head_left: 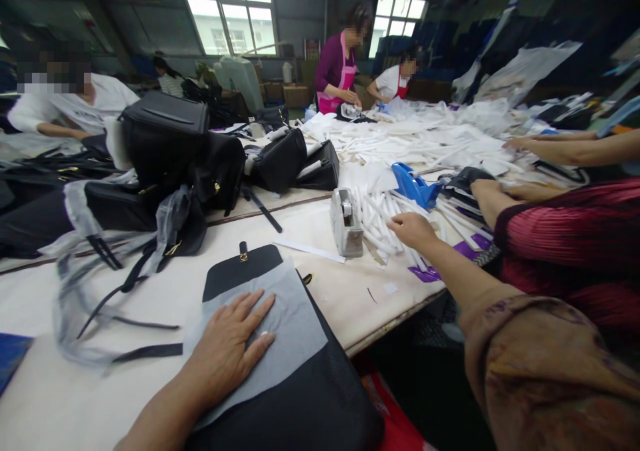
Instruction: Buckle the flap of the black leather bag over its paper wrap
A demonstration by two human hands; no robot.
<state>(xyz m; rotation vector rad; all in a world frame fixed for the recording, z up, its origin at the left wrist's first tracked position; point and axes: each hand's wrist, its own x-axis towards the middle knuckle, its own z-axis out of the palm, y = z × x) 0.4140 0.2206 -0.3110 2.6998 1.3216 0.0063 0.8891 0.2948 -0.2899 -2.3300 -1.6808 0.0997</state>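
your left hand lies open, flat on the grey sheet over the bag. your right hand touches white rolls, grasp unclear.

Left hand flat on grey sheet

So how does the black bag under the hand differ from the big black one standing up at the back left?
The near bag lies flat at the table edge; the far bag stands upright among other bags. The near bag is half covered by a grey sheet, with the left hand pressed flat on it; the far bag is uncovered and untouched. Both are black.
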